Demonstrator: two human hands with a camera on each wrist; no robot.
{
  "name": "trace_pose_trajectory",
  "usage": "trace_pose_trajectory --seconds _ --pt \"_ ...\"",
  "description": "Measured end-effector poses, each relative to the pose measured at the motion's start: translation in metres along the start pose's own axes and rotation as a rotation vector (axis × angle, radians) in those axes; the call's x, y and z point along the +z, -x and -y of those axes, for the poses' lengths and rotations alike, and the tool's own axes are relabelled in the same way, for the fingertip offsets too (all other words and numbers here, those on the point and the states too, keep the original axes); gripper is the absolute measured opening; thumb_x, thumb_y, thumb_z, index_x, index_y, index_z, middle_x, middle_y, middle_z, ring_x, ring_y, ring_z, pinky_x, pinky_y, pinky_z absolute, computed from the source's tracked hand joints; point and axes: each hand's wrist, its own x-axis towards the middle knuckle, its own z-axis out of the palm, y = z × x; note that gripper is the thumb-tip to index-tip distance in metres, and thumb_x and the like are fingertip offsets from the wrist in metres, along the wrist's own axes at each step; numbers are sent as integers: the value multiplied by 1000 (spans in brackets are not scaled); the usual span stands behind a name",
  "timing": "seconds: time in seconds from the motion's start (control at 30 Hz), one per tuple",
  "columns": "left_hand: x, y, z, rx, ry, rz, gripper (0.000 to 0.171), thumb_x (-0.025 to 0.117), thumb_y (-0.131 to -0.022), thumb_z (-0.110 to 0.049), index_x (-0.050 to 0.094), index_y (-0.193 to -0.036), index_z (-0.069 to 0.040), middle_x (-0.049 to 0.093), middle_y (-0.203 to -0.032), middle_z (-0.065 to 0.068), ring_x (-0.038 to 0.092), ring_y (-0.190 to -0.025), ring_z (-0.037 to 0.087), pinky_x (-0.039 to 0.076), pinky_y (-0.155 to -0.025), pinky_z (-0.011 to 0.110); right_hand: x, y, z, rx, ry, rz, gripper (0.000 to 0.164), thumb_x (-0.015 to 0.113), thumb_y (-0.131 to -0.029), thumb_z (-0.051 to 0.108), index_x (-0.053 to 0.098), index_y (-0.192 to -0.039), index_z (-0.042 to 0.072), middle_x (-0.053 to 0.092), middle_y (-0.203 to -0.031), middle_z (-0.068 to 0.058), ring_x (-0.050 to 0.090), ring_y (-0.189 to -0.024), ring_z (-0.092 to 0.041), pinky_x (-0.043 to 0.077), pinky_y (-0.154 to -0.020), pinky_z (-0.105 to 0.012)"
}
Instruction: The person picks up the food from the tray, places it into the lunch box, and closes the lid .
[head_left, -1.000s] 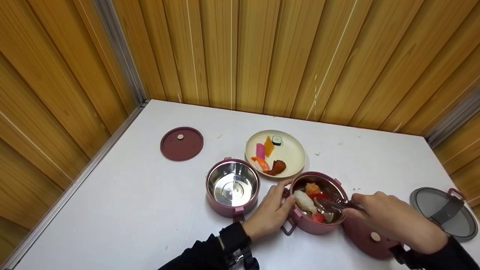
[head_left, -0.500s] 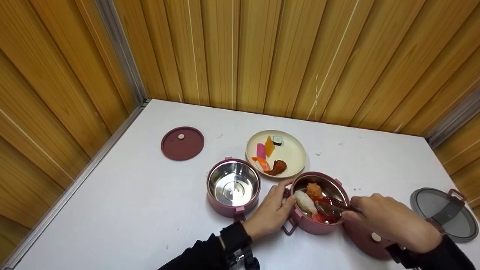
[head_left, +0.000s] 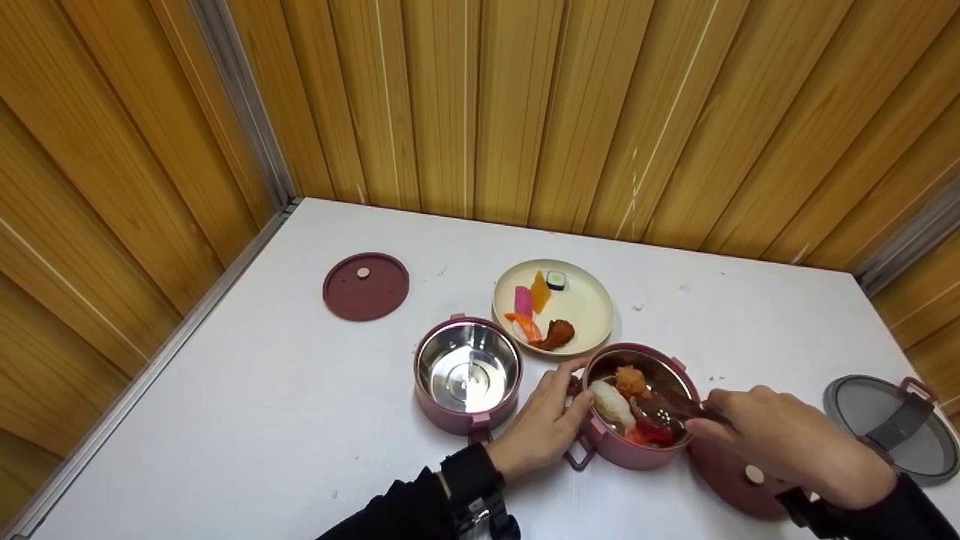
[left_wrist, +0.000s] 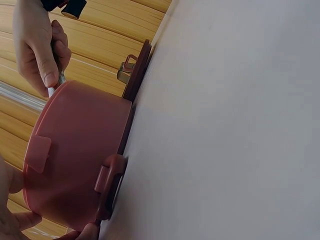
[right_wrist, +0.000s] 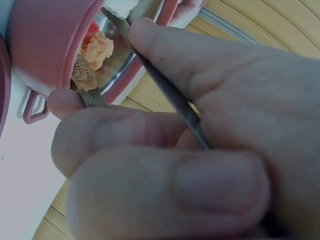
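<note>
My left hand (head_left: 536, 431) grips the left side of a pink, steel-lined lunch box (head_left: 637, 459), thumb at the rim. In the left wrist view, fingers (left_wrist: 25, 220) of this hand lie against the box's outer wall. Inside the box are an orange crumbly piece (head_left: 631, 381), a white rice-like piece (head_left: 613, 405) and a red piece (head_left: 651, 433). My right hand (head_left: 787, 439) holds metal tongs (right_wrist: 167, 92) from the right, between thumb and fingers. Their perforated tips (right_wrist: 84, 75) are down inside the box, apart, with the orange piece between them in the right wrist view.
A matching lunch box (head_left: 459, 420) with a bare steel inside stands to the left. Behind is a cream plate (head_left: 589, 307) of toy sushi and a drumstick. Dark red lids (head_left: 366, 296) lie far left and under my right wrist; a grey lid (head_left: 896, 431) lies far right.
The tongs have shifted and turned inside the lunch box, and the red piece has moved slightly toward the near side. My left hand stays in place on the box.
</note>
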Motion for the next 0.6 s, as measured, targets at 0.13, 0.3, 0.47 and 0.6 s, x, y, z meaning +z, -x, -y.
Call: trace_pose_trajectory --seconds 0.13,0.3,0.47,0.6 --pt "0 0 0 9 -1 -3 49 47 -117 -37 45 -164 -24 58 -153 15 55 -146 28 47 -125 49 -1 1 -2 -12 9 -21 33 69 -109 40 72 -104 8 66 -77 3 64 -70 -16 55 -63 -42" --pt "1 -2 1 35 -5 -13 49 47 -117 -34 46 -163 -19 59 -150 16 57 -142 26 48 -123 45 0 -1 -2 -27 24 -44 29 69 -108 39 69 -98 13 62 -75 5 61 -70 -14 53 -63 -41" --pt "1 -1 1 32 -3 -12 49 47 -117 -34 46 -163 -19 59 -152 16 56 -143 26 47 -124 45 4 -5 -2 -23 19 -23 28 70 -108 37 74 -106 10 71 -83 3 64 -74 -15 53 -64 -42" --pt "0 -1 1 27 0 -8 49 47 -117 -35 46 -164 -20 57 -155 16 55 -146 27 46 -126 46 6 -7 -2 -27 22 -14 26 72 -107 35 77 -110 10 74 -86 3 65 -75 -15 54 -66 -43"
